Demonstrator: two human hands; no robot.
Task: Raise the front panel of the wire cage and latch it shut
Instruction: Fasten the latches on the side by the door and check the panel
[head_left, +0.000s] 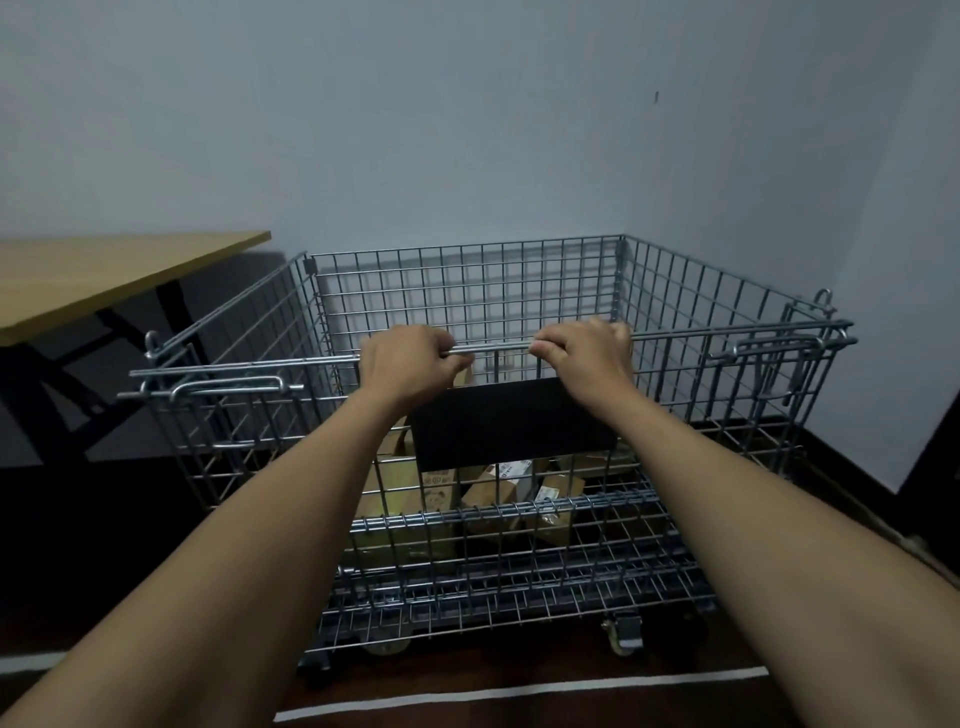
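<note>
A silver wire cage (685, 291) on castors stands in a room corner. Its front panel (675, 374) is raised upright, with a black plate (509, 421) fixed to its middle. My left hand (410, 364) and my right hand (582, 348) both grip the panel's top bar, side by side near its centre, fingers curled over the rod. A sliding latch rod (228, 387) lies at the panel's left end and another latch (769, 345) at the right end. Whether the latches are engaged cannot be told.
Several cardboard boxes (493, 493) lie inside the cage. A wooden table (104, 275) with black legs stands to the left. White walls close off the back and right. A white tape line (519, 691) runs across the dark floor in front of the cage.
</note>
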